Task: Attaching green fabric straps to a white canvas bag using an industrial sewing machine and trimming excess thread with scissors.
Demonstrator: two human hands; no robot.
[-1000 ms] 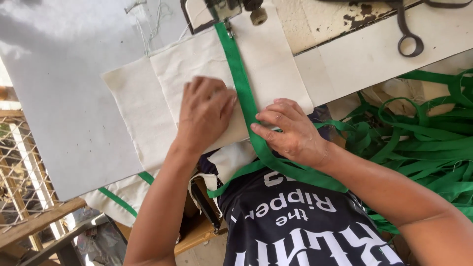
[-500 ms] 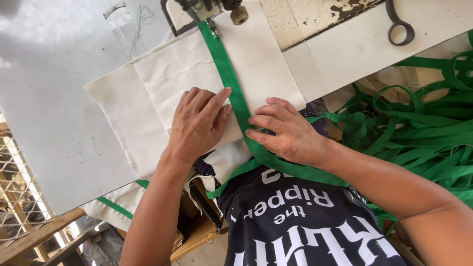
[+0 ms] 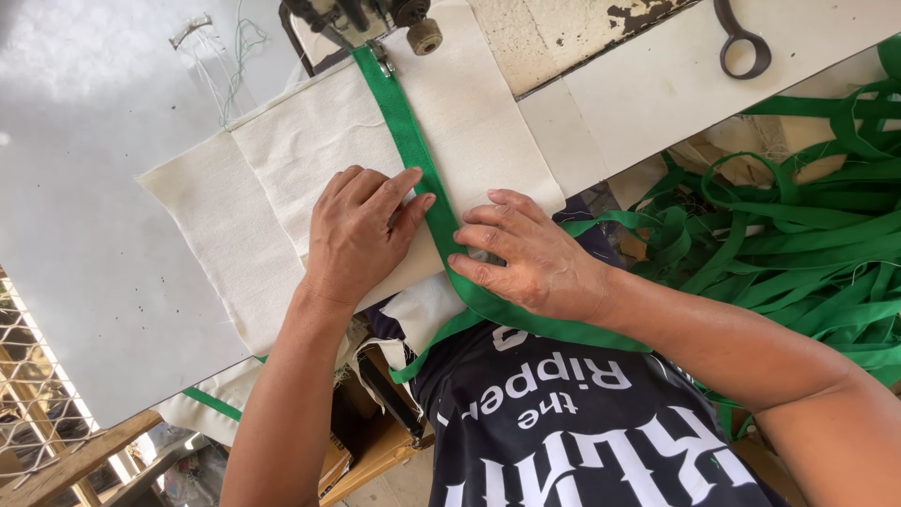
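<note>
- We see the left hand [image 3: 361,230] lying flat, palm down, on the cream canvas cloth [image 3: 310,178], its fingers spread and closed on nothing; the fingertips touch the left edge of the green strap [image 3: 405,127].
- We see the right hand [image 3: 526,258] just beside it, on the other side of the strap, fingers stretched out and pressing the strap and cloth down near the front edge of the worktop [image 3: 103,235]; it too grips nothing.
- The two hands lie close together with the strap running between them.
- The strap lies along the cloth from under the presser foot [image 3: 380,58] of the sewing machine [image 3: 361,17] down to the worktop's edge, then bends off under the right wrist and across the dark printed shirt [image 3: 563,432].
- The cloth is spread flat on the pale worktop, part of it hanging over the front edge.
- A loose heap of green strapping [image 3: 798,253] lies to the right, below the worktop.
- A pair of dark scissors [image 3: 741,42] rests on the worktop at the upper right, well apart from the hands.
</note>
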